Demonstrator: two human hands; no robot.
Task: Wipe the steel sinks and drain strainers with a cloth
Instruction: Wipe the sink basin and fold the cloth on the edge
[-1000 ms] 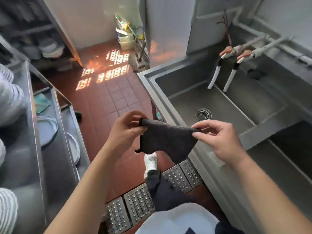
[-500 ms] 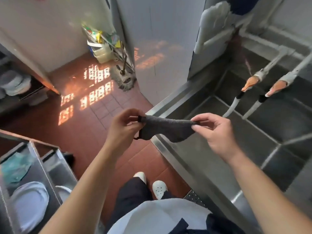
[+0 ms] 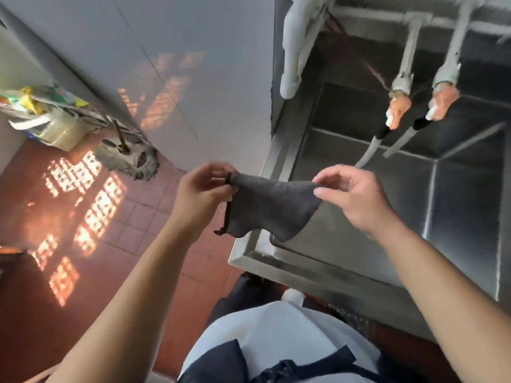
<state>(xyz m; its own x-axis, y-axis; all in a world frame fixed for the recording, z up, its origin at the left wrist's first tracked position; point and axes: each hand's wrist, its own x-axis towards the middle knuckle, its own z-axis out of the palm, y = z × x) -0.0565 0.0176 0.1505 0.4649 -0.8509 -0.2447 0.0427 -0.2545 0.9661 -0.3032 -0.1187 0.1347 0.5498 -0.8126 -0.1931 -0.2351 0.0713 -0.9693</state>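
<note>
While both forearms reach forward, left hand [image 3: 200, 193] and right hand [image 3: 352, 196] each pinch the cloth [image 3: 269, 207] taut.

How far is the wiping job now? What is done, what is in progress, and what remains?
Done: nothing visible; only the cloth is picked up. In hand: the left hand and right hand each pinch a top corner, holding it spread in the air above the sink rim, not touching steel. Left: all wiping of the sinks, and the strainers, which are not visible here.

Grey cloth [image 3: 269, 208] between both hands
</note>
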